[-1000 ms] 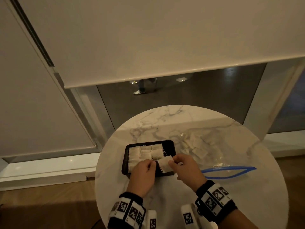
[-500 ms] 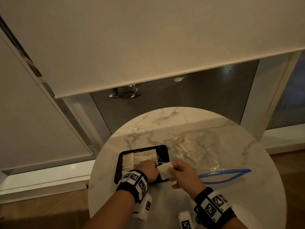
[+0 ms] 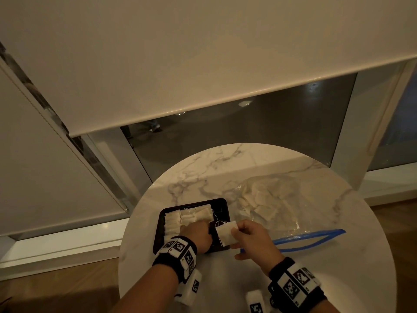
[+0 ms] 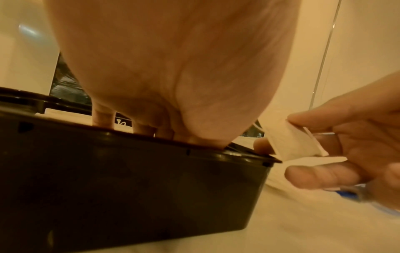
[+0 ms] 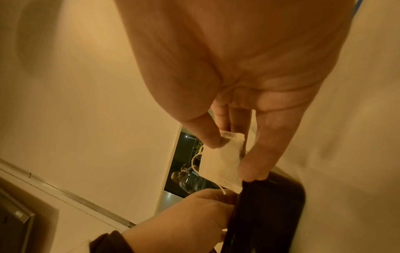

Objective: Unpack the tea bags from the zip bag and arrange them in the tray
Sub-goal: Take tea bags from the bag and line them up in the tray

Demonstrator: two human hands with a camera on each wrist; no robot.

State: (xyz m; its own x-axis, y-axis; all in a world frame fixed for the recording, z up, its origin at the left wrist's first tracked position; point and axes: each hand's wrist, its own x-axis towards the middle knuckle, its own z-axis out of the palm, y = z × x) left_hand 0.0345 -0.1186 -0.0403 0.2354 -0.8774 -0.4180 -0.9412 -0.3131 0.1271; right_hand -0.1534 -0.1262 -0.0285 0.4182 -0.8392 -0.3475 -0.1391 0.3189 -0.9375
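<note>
Over the tray's (image 3: 226, 206) right edge, a light, limp tea bag (image 3: 226, 232) is pinched by the right hand (image 3: 252, 239), best held at its corner.

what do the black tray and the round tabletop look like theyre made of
The black rectangular tray looks like moulded plastic: thin rolled rim, smooth, slightly glossy walls. The round white tabletop looks like polished marble, grey veining and soft reflections, though a printed marble-look surface cannot be ruled out.
</note>
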